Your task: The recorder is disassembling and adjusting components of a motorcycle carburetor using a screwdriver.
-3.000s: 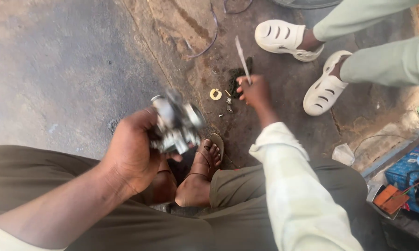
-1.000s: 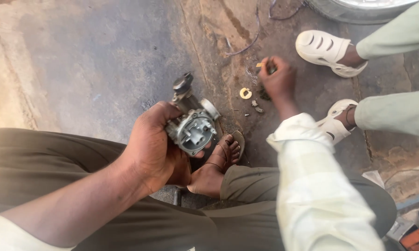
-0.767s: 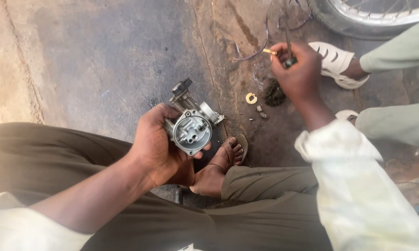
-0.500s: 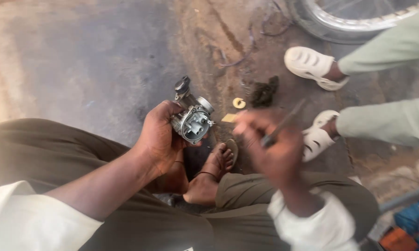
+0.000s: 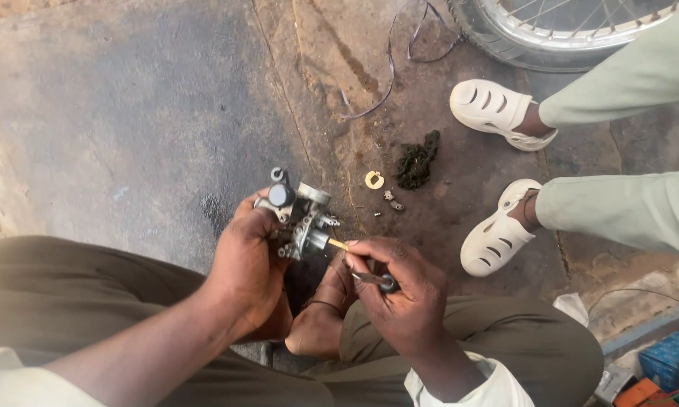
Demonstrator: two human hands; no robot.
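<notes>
My left hand grips a small grey metal carburettor held above my knees. My right hand is closed on a thin screwdriver whose yellowish tip meets the carburettor's right side. On the oily ground just beyond lie a brass ring, a couple of small screws and a dark greasy chain clump. My bare foot shows between my legs below both hands.
Another person stands at the right in white perforated clogs and pale green trousers. A spoked wheel with tyre lies at the top right, a thin wire beside it. Blue and orange boxes sit at the bottom right.
My right hand picked the screwdriver up off the ground near the small parts and brought it back to the carburettor. My left hand kept hold of the carburettor and turned it.
</notes>
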